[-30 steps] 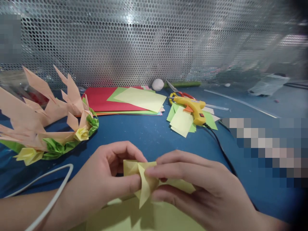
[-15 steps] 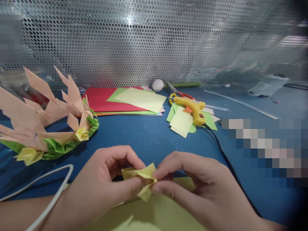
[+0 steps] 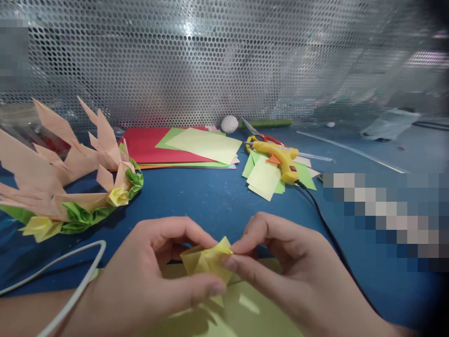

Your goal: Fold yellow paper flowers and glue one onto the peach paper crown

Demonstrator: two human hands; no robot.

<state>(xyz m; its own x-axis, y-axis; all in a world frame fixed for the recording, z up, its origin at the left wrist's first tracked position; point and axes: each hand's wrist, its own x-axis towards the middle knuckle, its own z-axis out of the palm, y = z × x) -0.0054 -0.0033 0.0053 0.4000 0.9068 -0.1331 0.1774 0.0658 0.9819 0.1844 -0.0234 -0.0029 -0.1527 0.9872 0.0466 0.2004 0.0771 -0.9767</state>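
A small folded yellow paper flower [image 3: 206,262] is held between both hands, low in the middle of the view. My left hand [image 3: 157,267] grips its left and lower side, the thumb in front and the fingers behind. With thumb and index finger, my right hand [image 3: 280,262] pinches the tip of a petal on the right. Beneath the hands lies a larger yellow paper sheet [image 3: 259,313], partly hidden by them. A white cable [image 3: 94,267] crosses over my left wrist.
Left stands a pink paper crown [image 3: 80,159] with green leaves and yellow flowers. Behind are stacked coloured sheets [image 3: 150,145], a white ball [image 3: 229,124] and scissors [image 3: 250,126]. A yellow glue gun [image 3: 277,154] rests on small paper pieces [image 3: 263,180], its black cord [image 3: 326,220] running right.
My right fingers have moved from the flower's middle up to a petal tip. The left thumb has slid down and right, and the paper is turned, showing a flatter face.
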